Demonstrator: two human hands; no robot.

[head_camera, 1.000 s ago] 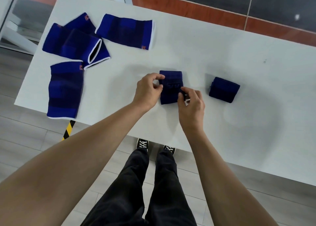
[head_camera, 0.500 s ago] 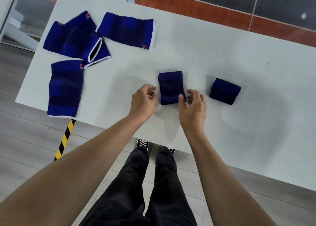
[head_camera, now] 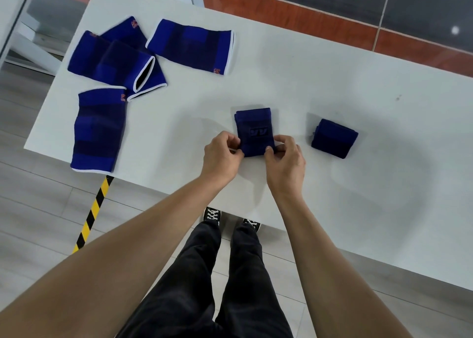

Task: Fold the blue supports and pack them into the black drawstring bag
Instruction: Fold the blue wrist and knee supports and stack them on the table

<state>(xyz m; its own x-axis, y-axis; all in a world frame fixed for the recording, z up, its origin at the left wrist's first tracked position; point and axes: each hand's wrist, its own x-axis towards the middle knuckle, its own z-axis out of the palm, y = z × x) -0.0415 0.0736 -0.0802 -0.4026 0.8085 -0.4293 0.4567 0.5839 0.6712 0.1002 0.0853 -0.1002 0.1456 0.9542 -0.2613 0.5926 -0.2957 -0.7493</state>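
On the white table [head_camera: 294,81], I take the folded support [head_camera: 254,130] at its middle as my landmark. Its long axis runs away from me, and both hands sit at its near end: my left hand [head_camera: 222,156] pinches the near left corner with curled fingers, and my right hand [head_camera: 286,162] pinches the near right corner likewise. Neither hand is nearer than the other. I judge the next fold would roll that near edge away from me. A finished bundle [head_camera: 334,138] lies well to the right of the landmark, apart from it. Four flat supports [head_camera: 190,46] lie to the far left, two of them overlapping. No black bag is in view. Beyond the table I see grey floor tiles and a yellow-black strip [head_camera: 93,211].
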